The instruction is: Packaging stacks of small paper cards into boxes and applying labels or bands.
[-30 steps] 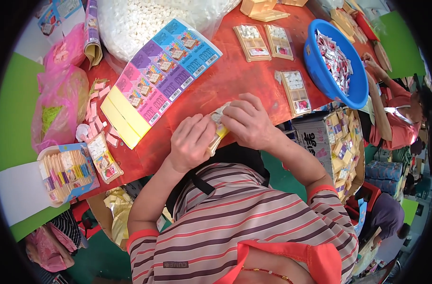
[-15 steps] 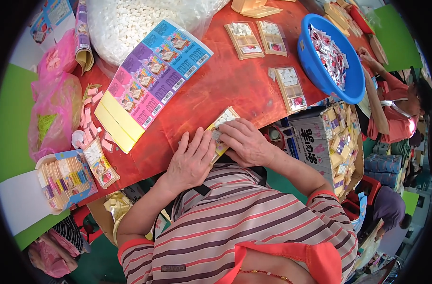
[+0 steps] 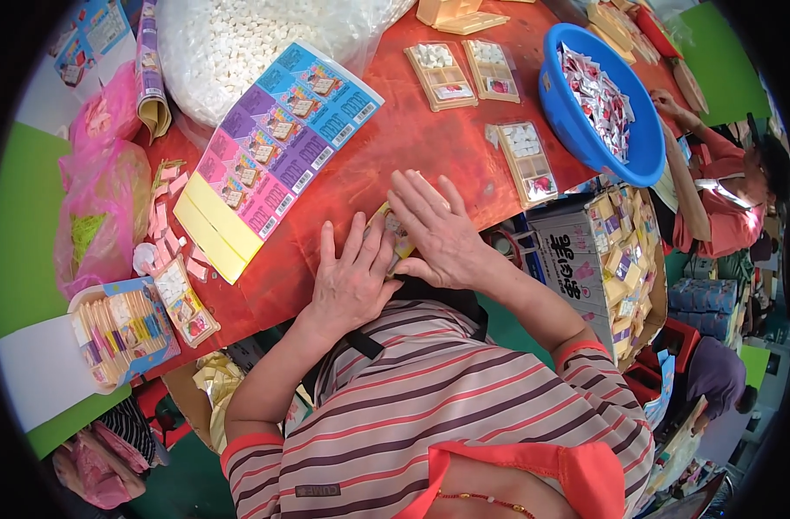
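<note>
Both hands lie flat, fingers spread, gripping nothing. The small yellow packet [image 3: 393, 232] sits pinned on the red worktop [image 3: 412, 143] directly under them (mostly hidden), its long axis running up-right. The right hand [image 3: 443, 233] covers more of it than the left hand [image 3: 353, 281].

Blue basin [image 3: 577, 130] of small packets, printed card sheet [image 3: 278, 151], perhaps foam-filled clear bag [image 3: 239, 43], pink bags [image 3: 101, 199].

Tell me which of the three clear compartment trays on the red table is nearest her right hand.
The tray standing alone beside the blue basin, just beyond the right hand. The other two sit side by side farther up the table.
</note>
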A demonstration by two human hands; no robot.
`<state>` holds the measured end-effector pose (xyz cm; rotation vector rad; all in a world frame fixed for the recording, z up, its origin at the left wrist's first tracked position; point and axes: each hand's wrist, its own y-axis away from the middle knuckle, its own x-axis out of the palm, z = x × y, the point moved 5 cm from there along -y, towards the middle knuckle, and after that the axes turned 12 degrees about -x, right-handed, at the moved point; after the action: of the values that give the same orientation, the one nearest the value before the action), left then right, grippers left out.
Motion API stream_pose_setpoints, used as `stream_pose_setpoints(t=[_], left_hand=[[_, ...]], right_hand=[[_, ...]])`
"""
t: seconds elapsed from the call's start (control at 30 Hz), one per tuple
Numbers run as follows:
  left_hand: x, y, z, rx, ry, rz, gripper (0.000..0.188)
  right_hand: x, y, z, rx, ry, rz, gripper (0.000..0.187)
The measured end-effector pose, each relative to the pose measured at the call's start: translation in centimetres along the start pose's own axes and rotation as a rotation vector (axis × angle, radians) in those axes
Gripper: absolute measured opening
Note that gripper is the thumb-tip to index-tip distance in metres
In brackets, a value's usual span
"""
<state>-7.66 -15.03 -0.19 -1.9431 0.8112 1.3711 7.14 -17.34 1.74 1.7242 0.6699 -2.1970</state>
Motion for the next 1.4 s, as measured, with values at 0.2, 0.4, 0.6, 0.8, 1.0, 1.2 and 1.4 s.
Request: stream_pose_setpoints(t=[0.2,0.4,0.6,0.8,1.0,1.2,1.4], left_hand=[[0.0,0.1,0.5,-0.049,0.098,-0.004,0.069],[-0.3,0.1,0.9,-0.180,0.231,0.025,0.080],[-0.8,-0.2,0.5,-0.243,0.133,-0.068,0.089],[0.4,0.2,-1.5,-0.279,0.144,-0.093,0.085],[-0.3,0.9,-1.6,-0.365,0.051,-0.228,0.077],[-2.2,2.7,0.5,-0.418,0.045,-0.336,0.069],[-8.1,7.2,5.9,-0.672,-0.104,-0.543,0.069]], right_hand=[[1.4,0.1,-0.3,-0.056,-0.001,0.072,0.090],[0.3,1.3,-3.1,0.112,-0.584,-0.304,0.070],[1.5,0.2,-2.6,0.288,-0.468,-0.391,0.061],[3.3,-1.3,-2.0,0.268,-0.147,-0.386,0.061],[3.4,-3.0,-1.4,0.246,-0.645,-0.475,0.050],[4.6,-4.6,-1.7,0.282,-1.139,-0.646,0.047],[4.2,-4.3,-1.9,0.274,-1.071,-0.649,0.047]])
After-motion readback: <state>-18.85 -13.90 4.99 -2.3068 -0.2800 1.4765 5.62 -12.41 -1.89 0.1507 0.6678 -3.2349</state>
